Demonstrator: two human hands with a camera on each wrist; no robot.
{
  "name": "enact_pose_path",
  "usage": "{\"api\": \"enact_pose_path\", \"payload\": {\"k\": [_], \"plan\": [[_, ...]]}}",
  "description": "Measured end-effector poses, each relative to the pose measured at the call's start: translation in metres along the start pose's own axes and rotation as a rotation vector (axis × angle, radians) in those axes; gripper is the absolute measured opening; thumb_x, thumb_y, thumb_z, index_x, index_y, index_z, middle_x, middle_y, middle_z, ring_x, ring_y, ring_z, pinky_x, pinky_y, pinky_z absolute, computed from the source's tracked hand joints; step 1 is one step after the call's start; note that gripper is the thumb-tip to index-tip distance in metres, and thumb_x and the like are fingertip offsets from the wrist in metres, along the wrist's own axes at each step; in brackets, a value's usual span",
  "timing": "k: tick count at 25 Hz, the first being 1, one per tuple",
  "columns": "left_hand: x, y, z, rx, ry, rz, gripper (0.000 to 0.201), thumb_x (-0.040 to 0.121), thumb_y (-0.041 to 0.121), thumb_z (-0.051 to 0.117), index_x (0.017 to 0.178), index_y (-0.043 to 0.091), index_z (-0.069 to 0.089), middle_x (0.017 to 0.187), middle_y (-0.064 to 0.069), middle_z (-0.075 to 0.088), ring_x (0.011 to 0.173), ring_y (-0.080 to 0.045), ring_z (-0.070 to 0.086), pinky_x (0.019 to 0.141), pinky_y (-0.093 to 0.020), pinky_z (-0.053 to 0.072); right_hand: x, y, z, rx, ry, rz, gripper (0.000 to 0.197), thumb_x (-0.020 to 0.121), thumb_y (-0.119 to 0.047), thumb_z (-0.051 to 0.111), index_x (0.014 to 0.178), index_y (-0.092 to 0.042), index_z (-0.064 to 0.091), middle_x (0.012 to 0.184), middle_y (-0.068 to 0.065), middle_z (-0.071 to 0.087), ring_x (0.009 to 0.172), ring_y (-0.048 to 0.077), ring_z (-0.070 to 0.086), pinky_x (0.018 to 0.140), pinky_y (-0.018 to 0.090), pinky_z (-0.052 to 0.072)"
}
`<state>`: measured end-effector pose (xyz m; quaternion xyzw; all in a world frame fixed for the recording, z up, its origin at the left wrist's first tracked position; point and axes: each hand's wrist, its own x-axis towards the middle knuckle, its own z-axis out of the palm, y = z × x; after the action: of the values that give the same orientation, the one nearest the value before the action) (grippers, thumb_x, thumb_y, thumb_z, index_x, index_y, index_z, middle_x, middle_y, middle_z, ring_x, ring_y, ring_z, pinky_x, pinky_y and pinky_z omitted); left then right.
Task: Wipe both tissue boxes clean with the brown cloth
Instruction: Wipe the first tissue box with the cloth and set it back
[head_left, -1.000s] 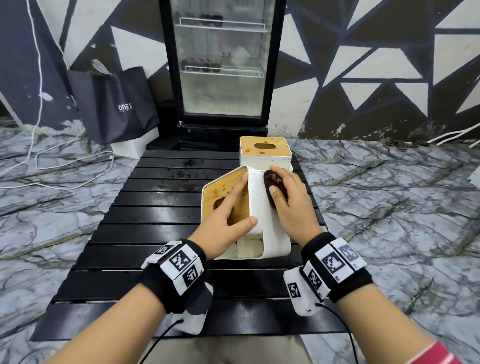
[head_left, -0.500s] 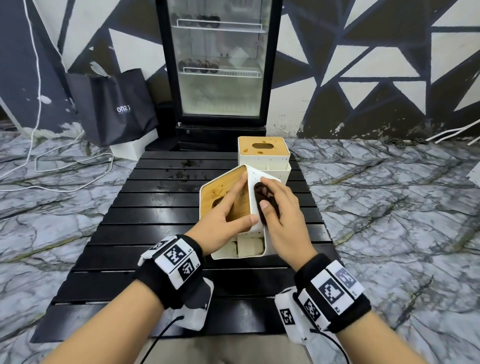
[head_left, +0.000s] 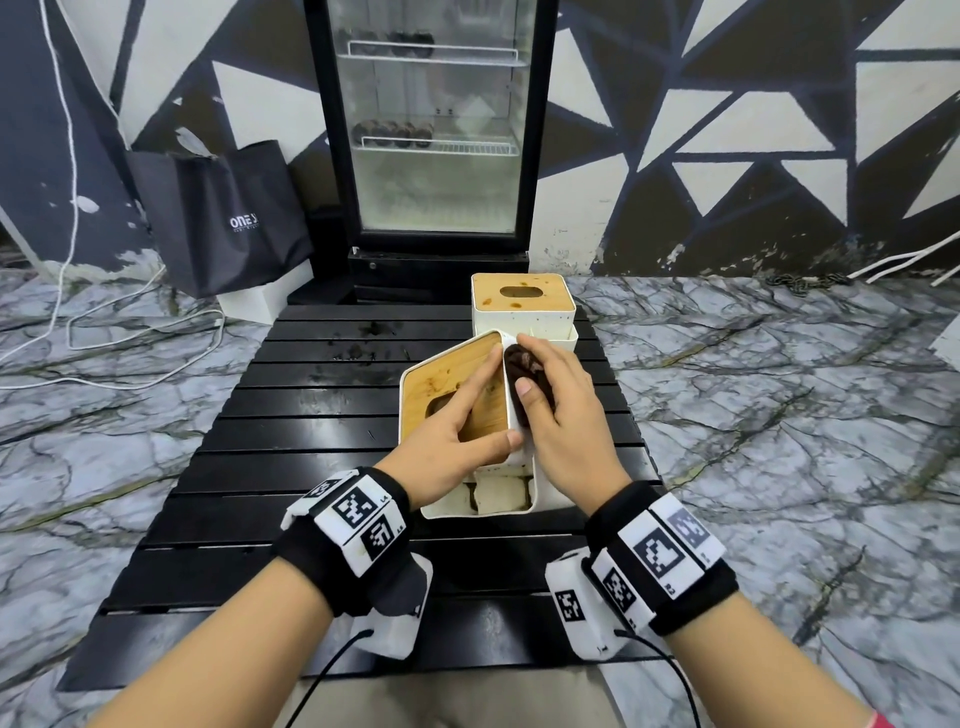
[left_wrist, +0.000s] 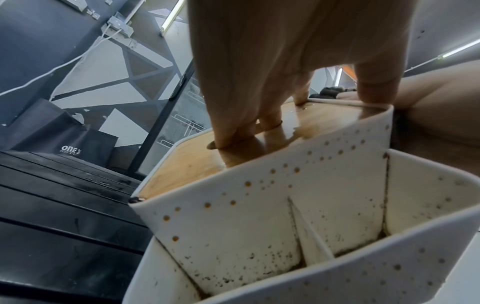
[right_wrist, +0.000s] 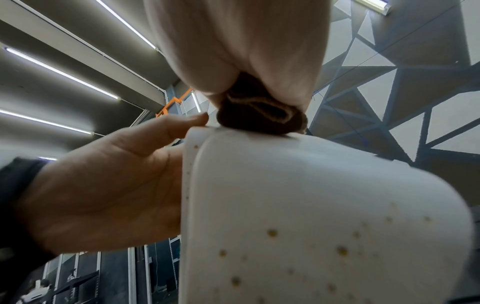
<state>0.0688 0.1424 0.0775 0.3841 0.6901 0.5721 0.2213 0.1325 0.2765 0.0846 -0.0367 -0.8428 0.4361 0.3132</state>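
A white tissue box (head_left: 441, 395) with a wooden lid is tipped up on the black slatted table (head_left: 291, 415), its lid facing left. My left hand (head_left: 457, 431) grips it, fingers flat on the lid (left_wrist: 319, 123), thumb over the white side. My right hand (head_left: 550, 405) holds a bunched brown cloth (head_left: 524, 369) (right_wrist: 259, 115) against the box's upper right side, which is spotted with brown specks (right_wrist: 324, 226). A second tissue box (head_left: 522, 304) stands upright just behind, its wooden lid stained around the slot.
Dark spill marks (head_left: 369, 343) lie on the table's far slats. Behind the table stands a glass-door fridge (head_left: 431, 135), with a black bag (head_left: 218, 218) to its left. Marble-pattern floor surrounds the table, with white cables (head_left: 130, 364) at left.
The tipped box has turned more upright and narrower in view. My right hand with the cloth has slid along its white side toward the top far corner.
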Motion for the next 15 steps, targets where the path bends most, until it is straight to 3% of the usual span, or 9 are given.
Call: {"api": "enact_pose_path", "payload": {"k": [2,5,7,9,13,15], "plan": [[0.001,0.000,0.002,0.006,-0.002,0.001,0.076,0.084,0.028,0.065,0.125,0.071,0.017,0.138,0.040,0.021,0.134,0.007,0.029,0.106,-0.026,0.040,0.012,-0.001,-0.002,-0.010,0.009,0.001,0.038,0.093,-0.009,0.045,0.131,-0.015,0.044,0.130,0.002,0.048,0.122,0.014,0.038,0.105,0.025,0.026],[0.001,0.000,0.002,-0.016,0.011,-0.007,0.076,0.090,0.012,0.060,0.125,0.065,0.017,0.138,0.032,0.026,0.117,0.014,0.042,0.087,-0.016,0.048,0.018,-0.002,0.002,-0.013,0.016,0.005,0.039,0.093,-0.009,0.045,0.131,-0.014,0.044,0.131,0.003,0.048,0.123,0.016,0.038,0.104,0.024,0.026],[0.001,-0.001,0.000,-0.036,0.020,-0.002,0.075,0.091,0.012,0.059,0.125,0.064,0.018,0.140,0.029,0.028,0.113,0.020,0.043,0.085,-0.015,0.048,0.011,-0.003,0.006,-0.024,0.014,-0.014,0.039,0.093,-0.012,0.044,0.131,-0.015,0.044,0.131,0.002,0.048,0.120,0.012,0.037,0.104,0.023,0.025],[0.000,-0.002,0.000,-0.039,0.030,-0.010,0.074,0.089,0.015,0.061,0.125,0.064,0.018,0.145,0.022,0.028,0.118,0.015,0.042,0.086,-0.015,0.047,0.007,-0.004,0.008,-0.026,0.007,-0.027,0.039,0.092,-0.013,0.043,0.130,-0.016,0.045,0.130,0.001,0.049,0.118,0.009,0.036,0.104,0.023,0.025],[0.000,-0.002,0.000,-0.059,0.041,-0.009,0.075,0.091,0.010,0.058,0.126,0.063,0.018,0.146,0.014,0.029,0.095,0.017,0.052,0.077,-0.013,0.048,0.023,-0.007,0.004,0.011,-0.011,-0.001,0.038,0.092,-0.007,0.046,0.129,-0.014,0.046,0.129,0.003,0.049,0.121,0.014,0.039,0.107,0.028,0.028],[0.000,-0.003,-0.001,-0.077,0.030,-0.001,0.074,0.090,0.014,0.060,0.126,0.063,0.018,0.147,0.014,0.028,0.105,0.015,0.049,0.078,-0.013,0.048,0.026,-0.007,0.005,0.029,-0.022,-0.005,0.038,0.092,-0.007,0.046,0.130,-0.013,0.045,0.128,0.002,0.048,0.123,0.016,0.039,0.108,0.033,0.029]]}}
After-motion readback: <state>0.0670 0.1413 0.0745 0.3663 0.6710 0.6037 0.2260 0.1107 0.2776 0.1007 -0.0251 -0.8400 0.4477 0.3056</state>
